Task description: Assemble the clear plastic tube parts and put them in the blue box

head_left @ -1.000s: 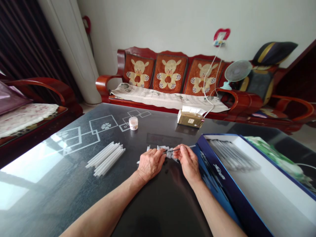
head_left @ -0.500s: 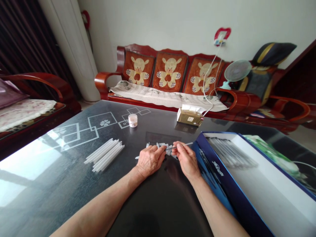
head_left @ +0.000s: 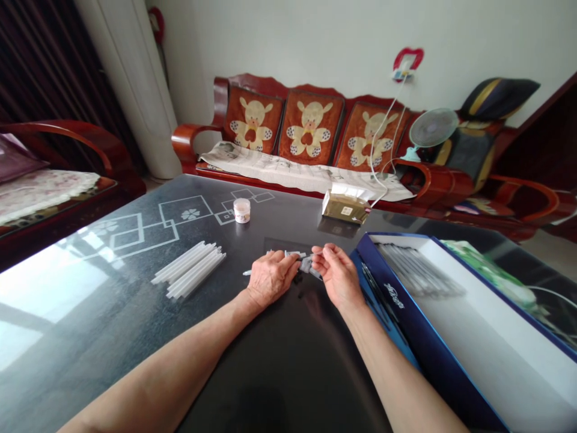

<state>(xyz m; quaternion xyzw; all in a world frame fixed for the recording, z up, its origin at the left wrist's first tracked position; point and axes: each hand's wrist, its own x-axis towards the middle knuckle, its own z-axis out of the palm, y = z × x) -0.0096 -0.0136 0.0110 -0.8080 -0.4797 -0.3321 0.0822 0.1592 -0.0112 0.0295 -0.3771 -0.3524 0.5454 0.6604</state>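
Note:
My left hand [head_left: 269, 277] rests on the dark glass table [head_left: 135, 313], fingers closed round a thin white tube whose end sticks out to the left. My right hand [head_left: 337, 275] is beside it, fingertips pinched on the tube's right end. Between and behind the hands lies a small heap of pale tube pieces [head_left: 306, 263]. A bundle of several white tubes [head_left: 189, 278] lies to the left of my left hand.
An open blue box [head_left: 406, 313] with a white inside holds a row of grey sticks at the right. A small round jar [head_left: 241, 210] and a tissue pack [head_left: 345, 204] stand further back. A red wooden sofa and chairs surround the table.
The thin piece that stuck out past my right hand is no longer seen there; both hands have closed in together. The view has shifted slightly.

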